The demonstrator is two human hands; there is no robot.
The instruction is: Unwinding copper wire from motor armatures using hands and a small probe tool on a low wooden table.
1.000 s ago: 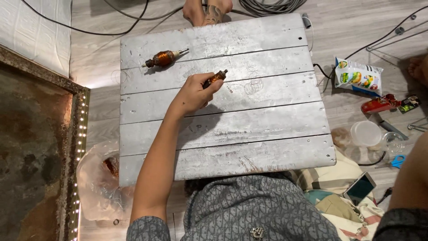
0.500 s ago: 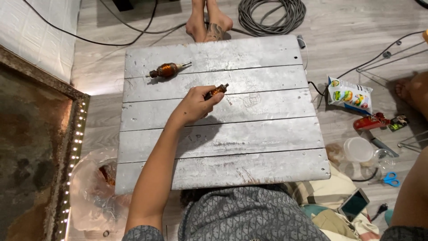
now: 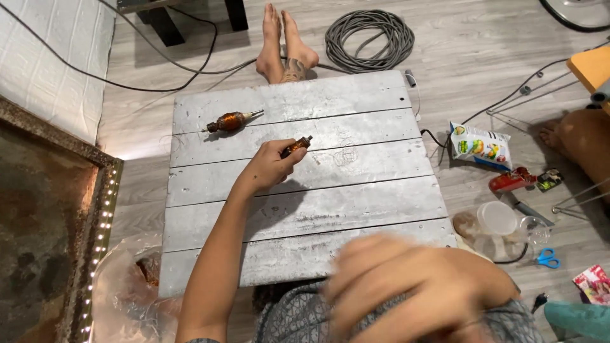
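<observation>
Left hand (image 3: 267,168) fingers pinch a small brown rotor (image 3: 296,147) just above the grey plank bench (image 3: 305,209); another coppery rotor (image 3: 230,121) lies beyond. Right hand (image 3: 406,292) is blurred, grip unclear. Far right: a white snack bag (image 3: 481,145), clear plastic tubs (image 3: 502,225).

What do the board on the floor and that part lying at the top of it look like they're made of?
The board looks like wooden planks painted a worn silvery grey: seams run between the planks, and there are scuffs and screw heads. The part looks like a motor armature, shiny copper-coloured windings on a metal shaft, though it is small in view.
</observation>
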